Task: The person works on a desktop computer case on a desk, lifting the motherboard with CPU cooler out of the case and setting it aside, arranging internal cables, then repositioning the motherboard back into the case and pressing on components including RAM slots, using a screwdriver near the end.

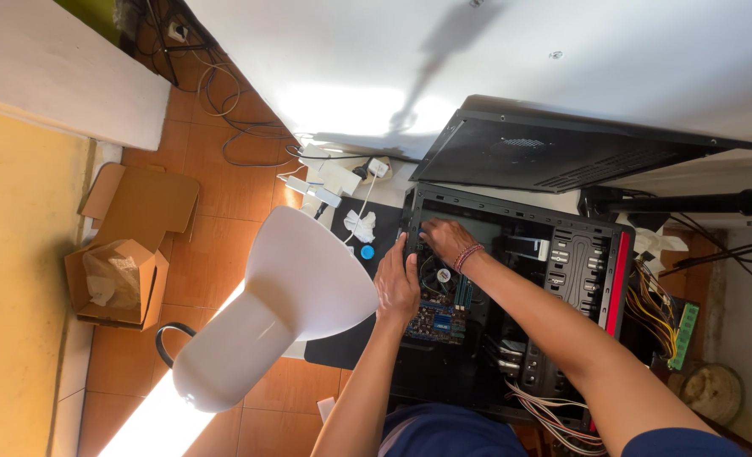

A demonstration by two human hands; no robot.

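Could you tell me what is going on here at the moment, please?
A person is reaching both hands into an open black computer case lying on its side. The left hand rests on the case's edge beside the motherboard, and the right hand, with a beaded bracelet at the wrist, is inside next to the round cooler fan. The removed side panel leans behind the case.

Open black computer case [520,296] lying on its side. Left hand [397,288] resting on motherboard [439,309] edge; right hand [446,239] reaching inside near cooler fan [439,275]. White stool [283,305] just beside case. Cardboard box [122,254] well apart on tiled floor [215,211].
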